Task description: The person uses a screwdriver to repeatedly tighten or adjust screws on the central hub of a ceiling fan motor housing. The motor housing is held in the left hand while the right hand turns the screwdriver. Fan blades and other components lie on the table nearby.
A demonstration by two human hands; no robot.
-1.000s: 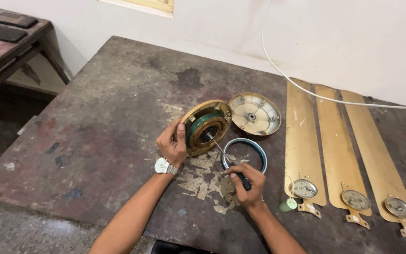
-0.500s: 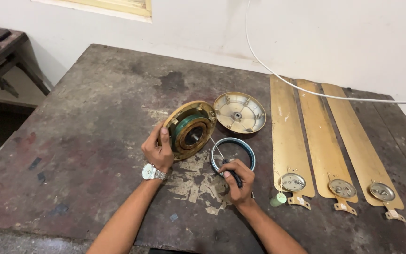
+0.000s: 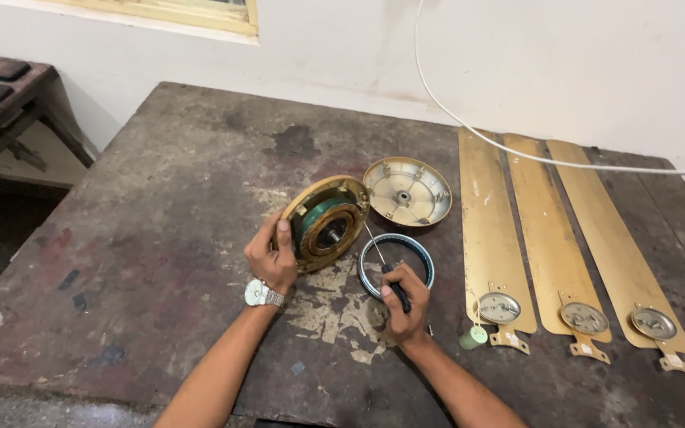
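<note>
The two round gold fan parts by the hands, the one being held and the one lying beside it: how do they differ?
The motor housing stands tilted on its edge, steadied by the left hand; the cover plate lies flat, untouched. The motor housing is filled with green-wrapped windings and a dark core; the cover plate is an empty shallow dish. A screwdriver in the right hand points at the housing only. Both are round and gold.

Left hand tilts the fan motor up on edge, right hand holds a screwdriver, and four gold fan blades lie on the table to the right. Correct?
Not quite: the head view shows three gold fan blades, not four. The left hand does tilt the fan motor, and the right hand holds the screwdriver.
</note>
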